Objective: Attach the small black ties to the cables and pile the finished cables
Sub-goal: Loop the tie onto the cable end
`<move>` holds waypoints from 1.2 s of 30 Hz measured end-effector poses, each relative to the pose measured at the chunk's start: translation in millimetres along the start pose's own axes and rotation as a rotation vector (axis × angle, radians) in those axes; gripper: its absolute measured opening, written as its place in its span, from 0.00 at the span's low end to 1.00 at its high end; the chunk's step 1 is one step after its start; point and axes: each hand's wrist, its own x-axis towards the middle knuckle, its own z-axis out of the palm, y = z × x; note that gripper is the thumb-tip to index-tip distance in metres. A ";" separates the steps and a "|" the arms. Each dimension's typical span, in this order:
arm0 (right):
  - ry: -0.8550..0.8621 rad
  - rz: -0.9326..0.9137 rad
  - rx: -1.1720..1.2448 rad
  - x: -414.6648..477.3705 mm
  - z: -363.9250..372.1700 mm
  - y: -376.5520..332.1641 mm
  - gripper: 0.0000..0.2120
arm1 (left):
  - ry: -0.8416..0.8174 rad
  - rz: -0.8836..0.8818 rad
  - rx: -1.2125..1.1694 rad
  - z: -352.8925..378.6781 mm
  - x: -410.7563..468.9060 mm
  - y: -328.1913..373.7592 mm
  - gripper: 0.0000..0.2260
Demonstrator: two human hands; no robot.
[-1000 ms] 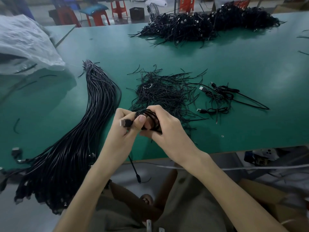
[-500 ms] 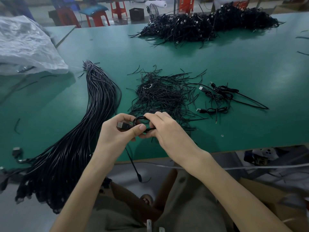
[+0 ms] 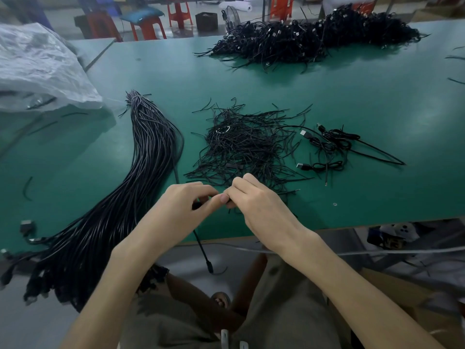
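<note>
Green table surface (image 3: 352,102) is filling most of the head view, with red stools (image 3: 151,26) standing on the floor beyond its far edge. At the far left, a crumpled clear plastic bag (image 3: 42,69) is lying on the table. Just right of it, a long bundle of straight black cables (image 3: 120,197) is running from the middle of the table toward the near left, with its near ends hanging over the table edge.

At the centre, close to the near edge, the left hand (image 3: 181,210) is pinching the cable (image 3: 200,244) between curled fingers and thumb. The cable is being held just above the table between both hands. Most of it is hidden by the fingers. Its loose tail is hanging down past the near edge and ending in a connector. The right hand (image 3: 259,205) is gripping the same cable with its fingers curled over it, beside the left thumb. Whether a tie is already around the cable cannot be told.

Beyond the hands, a loose heap of small black ties (image 3: 246,147) is lying at the centre of the table. Just right of that heap, a few coiled cables (image 3: 327,147) with connectors are lying by themselves. Toward the far right, a large pile of finished cables (image 3: 314,41) is lying along the far edge.
</note>
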 end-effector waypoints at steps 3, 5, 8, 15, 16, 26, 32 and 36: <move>0.007 -0.018 -0.039 0.1 -0.3 -3.8 0.22 | -0.092 -0.015 0.075 -2.4 0.8 -1.3 0.24; 0.019 -0.005 -0.057 0.9 0.1 -4.1 0.20 | -0.154 -0.064 0.076 2.8 -0.4 2.0 0.24; 0.024 0.014 -0.068 4.7 2.8 -4.9 0.20 | -0.186 -0.131 0.059 13.5 -1.3 2.2 0.21; 0.025 0.078 -0.090 7.9 18.1 -3.1 0.17 | -0.066 -0.128 0.000 19.5 -0.2 -0.4 0.19; 0.019 0.082 -0.102 7.3 20.0 -1.6 0.19 | -0.053 -0.132 -0.023 20.6 0.7 -0.7 0.19; 0.028 -0.034 -0.119 5.3 17.4 7.8 0.06 | -0.255 -0.290 -0.504 20.8 5.3 -1.6 0.17; 0.163 -0.071 -0.145 13.5 16.1 8.0 0.13 | -0.311 -0.266 -0.670 13.4 8.2 0.7 0.20; 0.239 -0.020 -0.240 21.5 19.0 17.8 0.12 | -0.188 -0.280 -0.630 22.1 19.5 4.1 0.15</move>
